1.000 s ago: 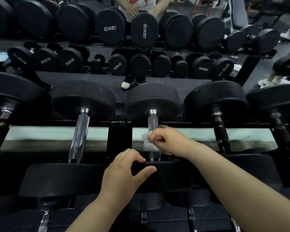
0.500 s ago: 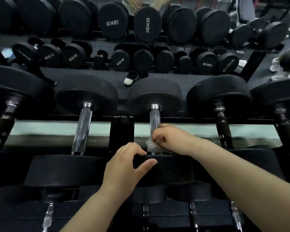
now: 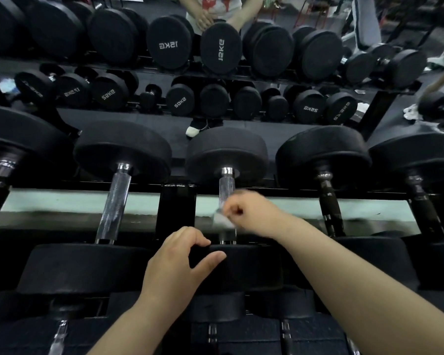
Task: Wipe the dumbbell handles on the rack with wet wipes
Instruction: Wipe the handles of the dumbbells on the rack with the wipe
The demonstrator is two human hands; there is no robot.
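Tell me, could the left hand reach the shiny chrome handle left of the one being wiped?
Probably yes. The left hand only grips the near black rubber dumbbell head, and the shiny chrome handle beside it lies uncovered; the right hand with the white wet wipe is off to the other side.

Front row count: five black rubber-headed dumbbells (image 3: 227, 149), two with bare chrome handles (image 3: 116, 201), three with dark grip handles (image 3: 330, 201). One crumpled white wet wipe (image 3: 222, 220). Two hands: left hand (image 3: 174, 262), right hand (image 3: 251, 213).
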